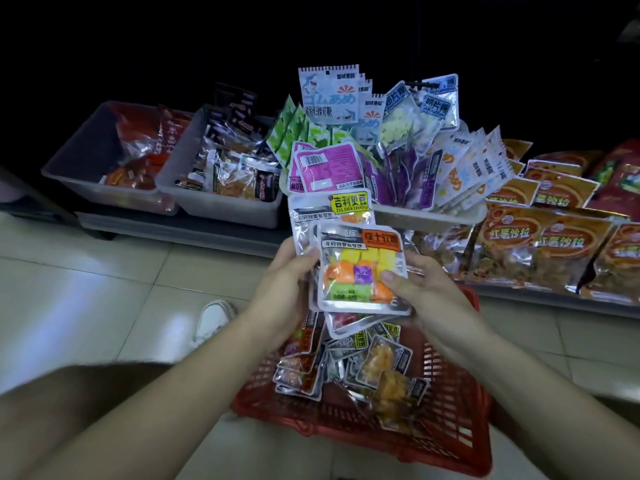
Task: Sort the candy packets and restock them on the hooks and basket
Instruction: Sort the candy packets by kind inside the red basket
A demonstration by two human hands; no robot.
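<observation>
Pale floor tiles lie under my hands: left hand and right hand both grip a candy stack, upright, long axis toward the grey bin just beyond, red basket below.

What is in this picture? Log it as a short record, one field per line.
setting: shop floor, tiled
left hand: grips the left edge of a stack of candy packets
right hand: thumb on the front packet, fingers behind the stack
below hands: red basket holding loose packets
behind: grey bins of snacks, one crowded with candy bags
right: orange snack bags on a low shelf
</observation>
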